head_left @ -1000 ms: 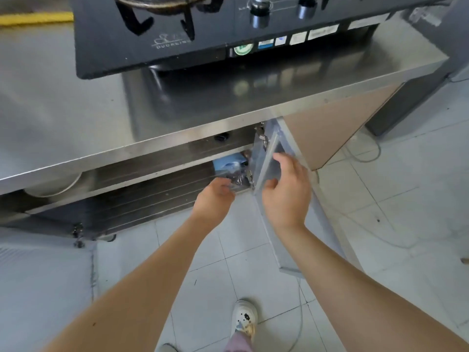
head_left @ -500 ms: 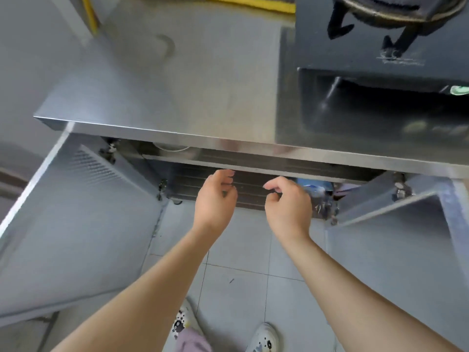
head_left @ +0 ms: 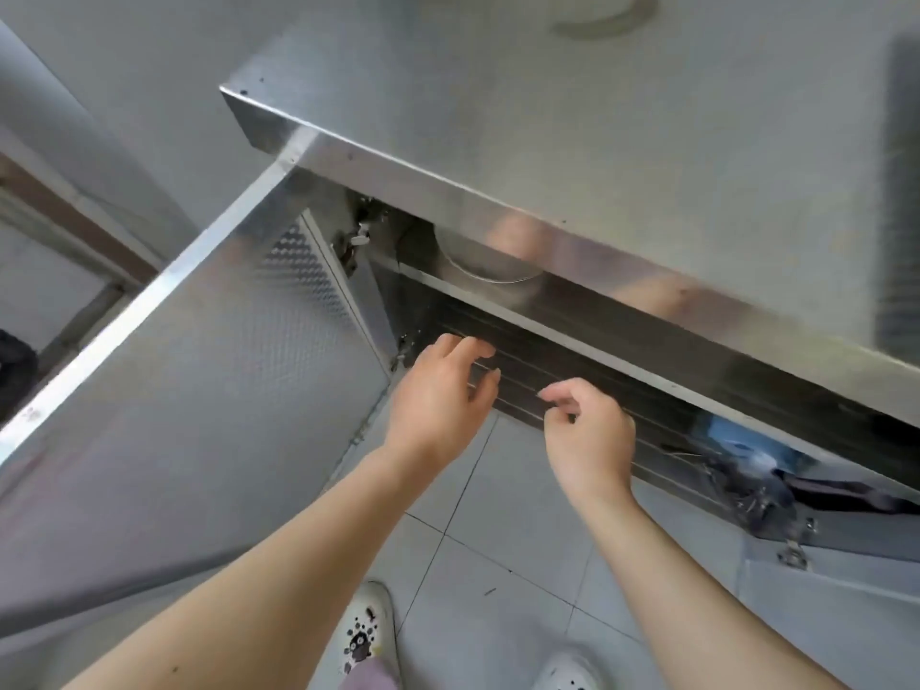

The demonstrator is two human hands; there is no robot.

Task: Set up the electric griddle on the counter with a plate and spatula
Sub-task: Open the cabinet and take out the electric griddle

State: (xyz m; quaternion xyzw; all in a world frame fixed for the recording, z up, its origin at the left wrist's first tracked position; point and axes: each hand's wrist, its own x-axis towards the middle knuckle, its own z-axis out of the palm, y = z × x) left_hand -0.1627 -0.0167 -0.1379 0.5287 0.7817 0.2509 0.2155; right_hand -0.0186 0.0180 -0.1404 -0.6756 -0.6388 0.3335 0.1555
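Observation:
I look down at a steel counter (head_left: 572, 117) with an open cabinet beneath it. My left hand (head_left: 440, 395) hovers at the front of a dark wire rack (head_left: 572, 361) inside the cabinet, fingers spread and empty. My right hand (head_left: 590, 438) is just to its right, fingers loosely curled, thumb and forefinger close together by the rack's front wires; nothing is clearly held. A round pale dish or bowl (head_left: 483, 263) shows on the upper shelf behind the counter's front edge. No griddle or spatula is visible.
The left cabinet door (head_left: 189, 390) stands wide open, its perforated inner panel facing me. A blue object and dark clutter (head_left: 742, 455) lie at the rack's right end beside the right door's hinge (head_left: 791, 555). Tiled floor and my shoes (head_left: 366, 634) are below.
The view swung left from the stove end. My right hand released the right door, and both hands moved left along the rack's front.

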